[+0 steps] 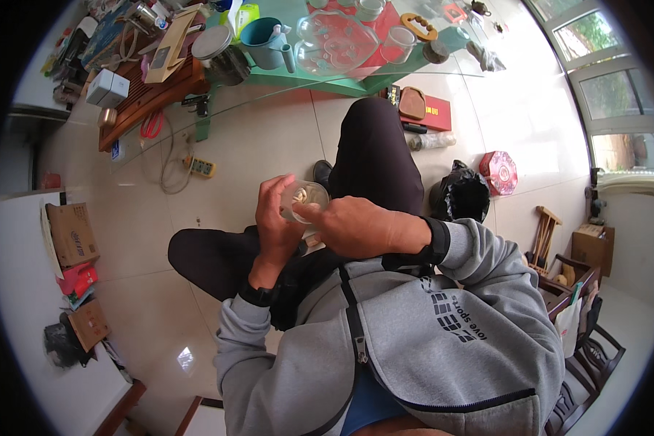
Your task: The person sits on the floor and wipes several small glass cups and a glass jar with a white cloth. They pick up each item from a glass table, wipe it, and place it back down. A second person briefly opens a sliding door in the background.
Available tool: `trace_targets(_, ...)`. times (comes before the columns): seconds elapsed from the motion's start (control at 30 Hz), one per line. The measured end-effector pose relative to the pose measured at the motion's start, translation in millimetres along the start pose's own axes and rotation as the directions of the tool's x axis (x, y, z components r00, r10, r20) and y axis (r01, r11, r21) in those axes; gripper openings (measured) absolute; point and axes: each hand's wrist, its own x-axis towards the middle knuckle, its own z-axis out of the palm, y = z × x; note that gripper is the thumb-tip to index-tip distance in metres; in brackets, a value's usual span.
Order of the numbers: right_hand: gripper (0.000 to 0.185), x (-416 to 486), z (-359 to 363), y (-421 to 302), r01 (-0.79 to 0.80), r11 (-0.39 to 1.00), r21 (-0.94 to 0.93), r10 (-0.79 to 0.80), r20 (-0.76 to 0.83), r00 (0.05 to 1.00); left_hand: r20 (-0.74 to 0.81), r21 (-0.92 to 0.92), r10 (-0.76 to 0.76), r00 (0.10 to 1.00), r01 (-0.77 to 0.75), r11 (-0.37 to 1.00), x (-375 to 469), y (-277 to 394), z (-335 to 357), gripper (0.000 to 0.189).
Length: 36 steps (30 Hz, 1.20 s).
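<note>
In front of my lap, my left hand point(277, 220) grips a clear plastic cup point(320, 192) by its side. The cup tilts so that its mouth faces up toward me. A few pale pieces point(301, 195) lie inside; I cannot tell what they are. From the other side my right hand point(359, 226) reaches over the cup's rim, with a finger at or inside its mouth. Whether that hand pinches anything is hidden by its own back. Below the cup, a small light-brown object point(313, 240) shows between the hands, partly covered.
Ahead stands a glass-topped green table point(327, 84) with a lidded jar point(220, 54), a teal pitcher point(261, 49) and a clear plastic tray point(335, 43). On the tiled floor are a power strip point(201, 167), a black plastic bag point(460, 196) and a red octagonal box point(498, 173).
</note>
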Motion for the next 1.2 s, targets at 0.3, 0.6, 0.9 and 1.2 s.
trace_targets(0.3, 0.058, 6.7, -1.0, 5.1, -0.004, 0.954, -0.298, 0.012, 0.024, 1.0, 0.006, 0.167, 0.116, 0.993, -0.116, 0.979, 2.0, -1.7, -9.3, 0.063)
trace_targets(0.6, 0.053, -1.2, -13.4, -3.9, -0.063, 0.948, -0.312, 0.016, -0.148, 0.989, -0.016, 0.223, 0.147, 0.989, -0.14, 0.965, 5.2, -4.9, -9.8, 0.057)
trace_targets(0.9, 0.039, -5.2, -10.5, 6.6, 0.191, 0.919, -0.346, -0.25, -0.134, 0.959, 0.059, 0.264, 0.23, 0.971, -0.238, 0.935, 11.1, -4.2, -14.6, 0.064)
trace_targets(1.2, 0.049, 4.7, 16.8, 38.2, 0.121, 0.943, -0.31, -0.165, -0.121, 0.979, 0.154, 0.207, 0.158, 0.975, -0.188, 0.96, 13.7, 9.5, -6.2, 0.068)
